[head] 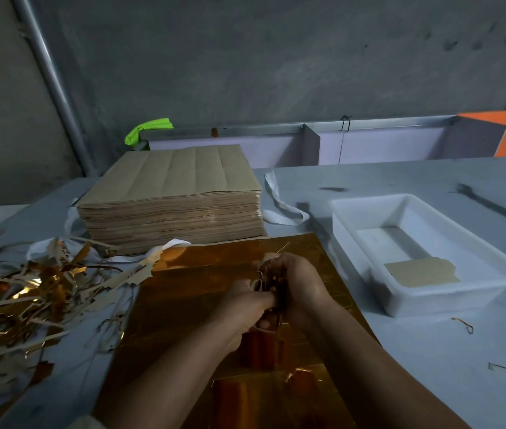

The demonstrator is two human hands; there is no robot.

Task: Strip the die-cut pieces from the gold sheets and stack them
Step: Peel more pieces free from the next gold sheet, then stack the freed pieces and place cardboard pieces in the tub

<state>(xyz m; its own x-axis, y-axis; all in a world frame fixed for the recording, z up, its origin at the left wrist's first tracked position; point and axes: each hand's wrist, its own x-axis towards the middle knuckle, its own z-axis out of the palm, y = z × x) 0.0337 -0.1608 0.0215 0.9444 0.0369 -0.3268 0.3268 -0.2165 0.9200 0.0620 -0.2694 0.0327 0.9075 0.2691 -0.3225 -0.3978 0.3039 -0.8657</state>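
As left hand and right hand curl around die-cut pieces above gold sheet, scrap pile crowds tabletop left edge, white tray right.

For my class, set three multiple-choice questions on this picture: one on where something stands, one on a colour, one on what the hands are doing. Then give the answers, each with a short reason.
1. Where does the white tray stand?
A. right of the gold sheet
B. left of it
C. on top of it

2. What colour is the crumpled object behind the tall stack?
A. red
B. blue
C. bright green

3. What are the left hand and right hand doing?
A. lying flat and open
B. gripping a bundle of pieces together
C. hanging off the table

Answers:
1. A: the tray sits off the sheet's right edge.
2. C: it is vivid green against the grey wall.
3. B: both hands' fingers curl round the bundle above the sheet.
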